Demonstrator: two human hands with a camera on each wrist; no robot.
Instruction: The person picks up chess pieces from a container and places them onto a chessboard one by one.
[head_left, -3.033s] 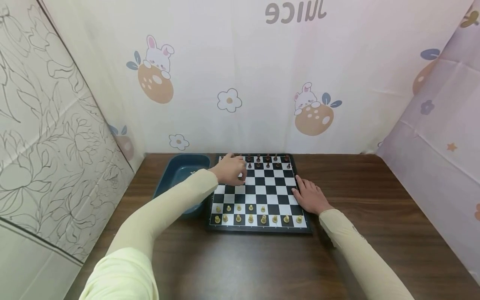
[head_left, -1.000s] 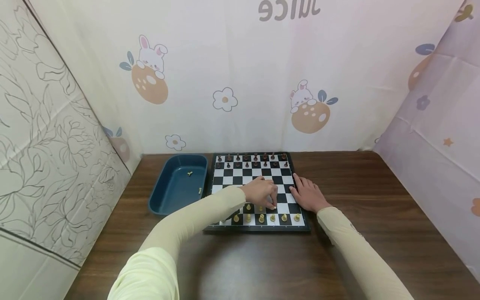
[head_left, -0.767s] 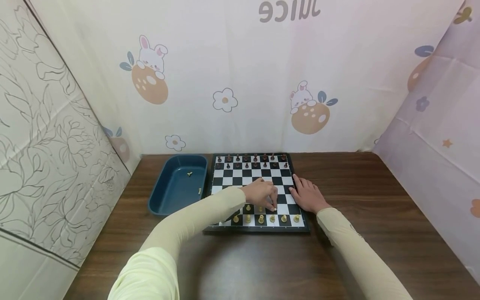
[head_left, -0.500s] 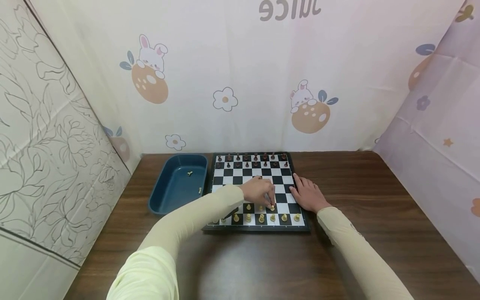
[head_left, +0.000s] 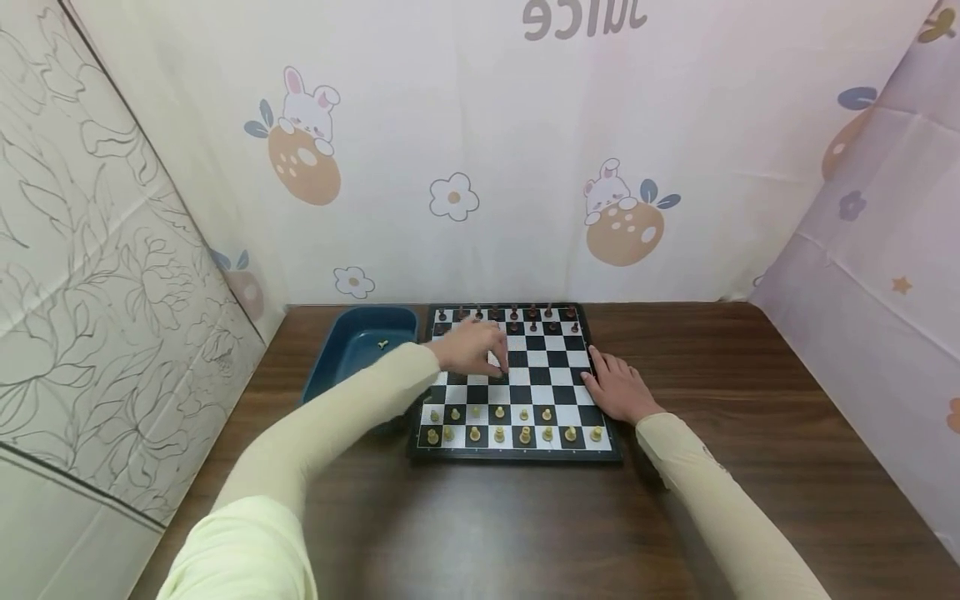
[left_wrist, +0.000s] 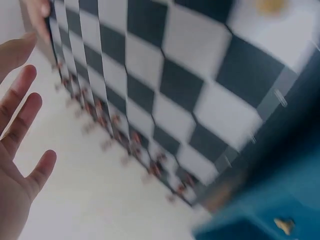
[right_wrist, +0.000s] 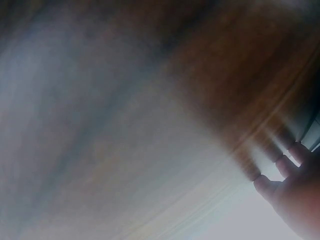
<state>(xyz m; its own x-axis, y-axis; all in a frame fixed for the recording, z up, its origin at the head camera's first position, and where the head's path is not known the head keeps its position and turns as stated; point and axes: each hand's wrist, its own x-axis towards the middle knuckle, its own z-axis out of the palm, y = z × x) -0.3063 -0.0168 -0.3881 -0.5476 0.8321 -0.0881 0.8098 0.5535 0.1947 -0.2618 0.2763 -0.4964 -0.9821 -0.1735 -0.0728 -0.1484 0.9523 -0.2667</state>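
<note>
My left hand [head_left: 472,346] hovers over the left-middle squares of the chessboard [head_left: 517,458]. In the left wrist view its fingers are spread and hold nothing. Flat along the board's right edge, my right hand [head_left: 619,388] rests with fingers extended. Pale yellow chess pieces stand in two rows at the near side; the rightmost front-row pawn [head_left: 547,414] has two squares to its right without pieces. Dark red chess pieces [head_left: 533,313] line the far side, some hidden behind my left hand. A loose yellow piece [left_wrist: 284,225] lies in the blue tray [left_wrist: 235,232].
The blue tray [head_left: 318,375] sits against the board's left side, partly covered by my left sleeve [head_left: 330,417]. Around them spreads the brown wooden table [head_left: 480,533]. A printed cloth [head_left: 525,250] hangs behind the table's far edge.
My left hand held a yellow pawn at the front row, let go of it there, and moved back toward the left and away. The pawn now stands on its square. My right hand stays put.
</note>
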